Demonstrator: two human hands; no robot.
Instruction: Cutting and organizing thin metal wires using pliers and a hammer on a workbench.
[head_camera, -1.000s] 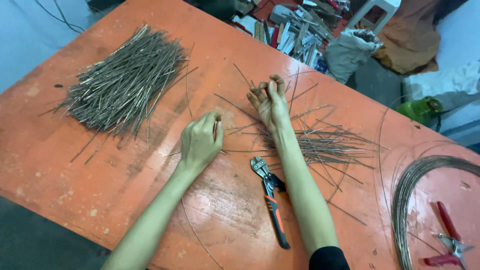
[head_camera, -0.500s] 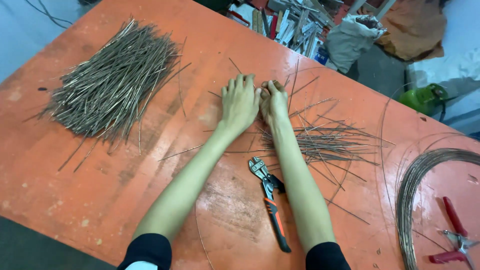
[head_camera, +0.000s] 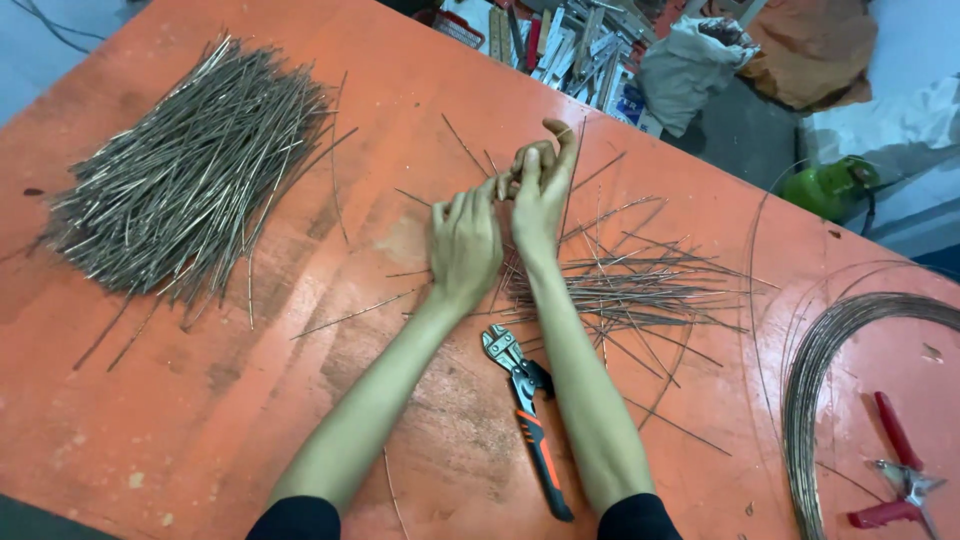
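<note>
My left hand (head_camera: 465, 245) lies palm down on the orange table (head_camera: 200, 420), fingers apart, its fingertips touching my right hand (head_camera: 540, 190). My right hand has curled fingers and a raised thumb, pinching a thin cut wire piece (head_camera: 573, 165) that runs up past the thumb. Loose cut wire pieces (head_camera: 640, 285) lie scattered just right of both hands. A large heap of cut wire pieces (head_camera: 190, 180) sits at the far left. Black-and-orange cutters (head_camera: 527, 410) lie between my forearms.
A coil of wire (head_camera: 835, 390) hangs over the table's right part, with red-handled cutters (head_camera: 900, 470) beside it. Beyond the far edge are a heap of tools (head_camera: 570, 40), a white bag (head_camera: 690, 70) and a green canister (head_camera: 830, 185).
My left hand slid from the table's middle up to my right hand. My right hand curled and lifted its thumb around a wire piece. The camera moved closer.
</note>
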